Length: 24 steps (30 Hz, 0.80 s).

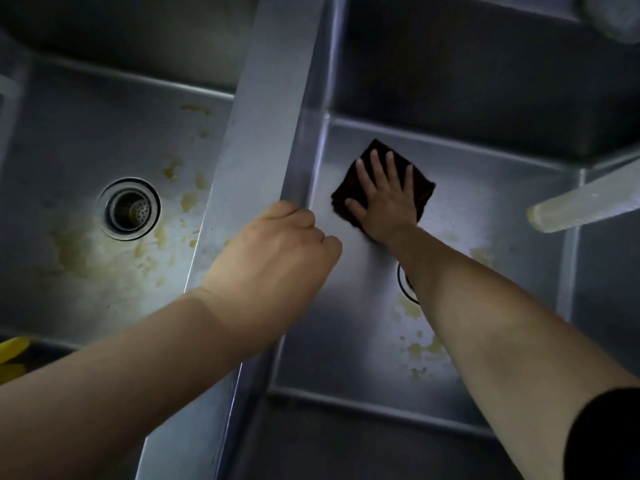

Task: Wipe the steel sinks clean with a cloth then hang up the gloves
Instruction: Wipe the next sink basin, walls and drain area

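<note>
Cloth point(382, 181) under flat right hand point(384, 199)

My right hand point(382, 199) reaches out toward one o'clock, palm down, fingers straight and a little spread with the thumb out at nine o'clock, its bare forearm running back to five o'clock where a dark sleeve starts at the upper arm. My left hand point(277, 251) sits nearer me at its seven o'clock, back up, fingers curled under at the knuckles and pointing to one o'clock. That forearm is bare too, coming in from eight o'clock.
</note>
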{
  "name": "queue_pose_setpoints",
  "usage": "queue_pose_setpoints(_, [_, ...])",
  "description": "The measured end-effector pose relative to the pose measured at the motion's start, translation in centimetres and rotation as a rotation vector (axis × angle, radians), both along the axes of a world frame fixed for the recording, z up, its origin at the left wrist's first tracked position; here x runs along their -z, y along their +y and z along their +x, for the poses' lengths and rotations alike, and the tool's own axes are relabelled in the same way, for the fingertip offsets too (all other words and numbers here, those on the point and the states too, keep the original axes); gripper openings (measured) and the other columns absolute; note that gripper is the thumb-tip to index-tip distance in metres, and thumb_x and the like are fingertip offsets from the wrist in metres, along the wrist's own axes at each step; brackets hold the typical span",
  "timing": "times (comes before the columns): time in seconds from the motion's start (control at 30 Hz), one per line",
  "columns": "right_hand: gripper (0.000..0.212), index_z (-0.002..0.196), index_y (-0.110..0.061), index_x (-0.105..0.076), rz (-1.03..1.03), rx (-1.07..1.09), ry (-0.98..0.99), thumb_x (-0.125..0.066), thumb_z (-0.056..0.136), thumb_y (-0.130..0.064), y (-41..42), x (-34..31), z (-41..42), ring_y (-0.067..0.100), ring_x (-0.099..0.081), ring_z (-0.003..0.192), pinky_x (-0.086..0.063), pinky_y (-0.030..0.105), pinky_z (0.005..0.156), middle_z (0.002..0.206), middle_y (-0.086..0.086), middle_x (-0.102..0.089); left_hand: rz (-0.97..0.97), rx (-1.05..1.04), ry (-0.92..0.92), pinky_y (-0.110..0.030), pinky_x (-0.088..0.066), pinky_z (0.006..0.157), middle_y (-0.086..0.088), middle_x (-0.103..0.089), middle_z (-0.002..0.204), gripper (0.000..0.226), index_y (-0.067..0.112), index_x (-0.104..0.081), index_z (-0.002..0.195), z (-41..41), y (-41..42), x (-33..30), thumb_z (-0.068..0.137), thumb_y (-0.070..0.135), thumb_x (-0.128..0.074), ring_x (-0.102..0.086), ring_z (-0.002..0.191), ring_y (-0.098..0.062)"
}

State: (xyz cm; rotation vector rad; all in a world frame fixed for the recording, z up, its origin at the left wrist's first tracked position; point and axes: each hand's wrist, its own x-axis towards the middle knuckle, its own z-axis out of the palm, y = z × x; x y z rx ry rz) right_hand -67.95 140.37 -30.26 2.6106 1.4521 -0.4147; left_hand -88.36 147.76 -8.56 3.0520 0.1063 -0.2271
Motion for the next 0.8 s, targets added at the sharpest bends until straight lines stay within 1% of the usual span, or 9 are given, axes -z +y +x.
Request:
queue_pose_setpoints(0.13, [0.070, 0.151, -0.030, 0.004, 0.034, 0.084, -0.016, -0.023, 0.093, -0.059, 0.7, 0.4, -0.5, 0.029, 0.013, 0.145, 0.014, 0.057, 0.109, 0.160, 0.003, 0.007, 0.051, -0.030, 0.000, -0.031, -0.042, 0.069, -0.003, -0.053, 0.050, 0.018, 0.016, -0.052, 0.056, 0.1, -0.1, 0.1, 0.048, 0.001, -0.058, -0.053, 0.057, -0.027])
queue_pose_setpoints(0.23, [0.068, 0.151, -0.028, 0.000, 0.080, 0.053, 0.009, -0.025, 0.094, -0.055, -1.1, 0.3, -3.1, 0.030, 0.010, 0.145, 0.010, 0.057, 0.111, 0.160, 0.005, 0.004, 0.079, -0.062, -0.050, -0.031, -0.035, 0.070, -0.005, -0.052, 0.050, 0.018, 0.014, -0.056, 0.057, 0.0, -0.5, 0.2, 0.053, -0.001, -0.064, -0.053, 0.056, -0.029])
queue_pose_setpoints(0.33, [0.070, 0.152, -0.026, -0.006, 0.101, -0.079, 0.025, -0.030, 0.093, -0.054, -4.4, 0.3, -6.7, 0.029, 0.007, 0.146, 0.007, 0.056, 0.113, 0.160, 0.005, 0.000, 0.071, -0.100, -0.045, -0.033, -0.042, 0.069, -0.005, -0.053, 0.053, 0.016, 0.014, -0.058, 0.059, -0.2, -0.7, 0.3, 0.058, 0.001, -0.068, -0.053, 0.058, -0.028])
queue_pose_setpoints(0.43, [0.073, 0.151, -0.023, -0.015, 0.111, -0.224, 0.049, -0.039, 0.089, -0.054, -7.4, 0.0, -9.8, 0.033, -0.001, 0.146, 0.005, 0.058, 0.112, 0.159, 0.008, -0.009, 0.093, -0.118, -0.015, -0.033, -0.042, 0.068, -0.007, -0.053, 0.054, 0.018, 0.013, -0.056, 0.059, -0.1, -0.8, 0.3, 0.057, 0.000, -0.068, -0.053, 0.059, -0.030])
queue_pose_setpoints(0.53, [0.074, 0.147, -0.020, -0.030, 0.103, -0.385, 0.067, -0.050, 0.084, -0.052, -11.0, -0.2, -13.4, 0.037, -0.016, 0.143, -0.007, 0.063, 0.110, 0.155, 0.011, -0.025, 0.108, -0.136, 0.006, -0.035, -0.044, 0.072, -0.007, -0.056, 0.059, 0.017, 0.013, -0.055, 0.062, 0.0, -0.9, 0.2, 0.061, 0.001, -0.066, -0.054, 0.065, -0.031])
queue_pose_setpoints(0.6, [0.069, 0.145, -0.021, -0.035, 0.090, -0.526, 0.107, -0.045, 0.084, -0.050, -13.4, -0.1, -16.2, 0.036, -0.019, 0.142, -0.010, 0.064, 0.111, 0.153, 0.010, -0.029, 0.089, -0.152, 0.029, -0.038, -0.046, 0.078, -0.005, -0.058, 0.066, 0.012, 0.015, -0.055, 0.068, 0.0, -0.9, 0.2, 0.069, 0.004, -0.061, -0.055, 0.075, -0.029])
queue_pose_setpoints(0.67, [0.066, 0.146, -0.021, -0.032, 0.104, -0.642, 0.162, -0.035, 0.086, -0.047, -15.0, 0.1, -17.9, 0.032, -0.016, 0.143, -0.009, 0.061, 0.112, 0.154, 0.008, -0.026, 0.081, -0.159, 0.049, -0.039, -0.045, 0.081, -0.003, -0.058, 0.071, 0.010, 0.017, -0.054, 0.072, 0.0, -0.8, 0.4, 0.073, 0.008, -0.058, -0.055, 0.082, -0.028])
queue_pose_setpoints(0.7, [0.066, 0.147, -0.022, -0.029, 0.111, -0.682, 0.177, -0.034, 0.087, -0.047, -15.2, 0.4, -18.1, 0.031, -0.012, 0.144, -0.008, 0.059, 0.112, 0.155, 0.006, -0.021, 0.079, -0.160, 0.046, -0.039, -0.045, 0.081, -0.003, -0.058, 0.070, 0.010, 0.017, -0.053, 0.071, 0.0, -0.7, 0.5, 0.073, 0.007, -0.057, -0.055, 0.082, -0.028])
queue_pose_setpoints(0.8, [0.067, 0.149, -0.023, -0.017, 0.129, -0.732, 0.183, -0.032, 0.089, -0.049, -14.7, 1.2, -17.5, 0.028, -0.007, 0.145, -0.008, 0.058, 0.113, 0.156, 0.004, -0.012, 0.115, -0.148, 0.003, -0.038, -0.047, 0.077, -0.002, -0.057, 0.063, 0.011, 0.015, -0.057, 0.068, 0.1, -0.8, 0.5, 0.068, 0.005, -0.061, -0.055, 0.074, -0.028])
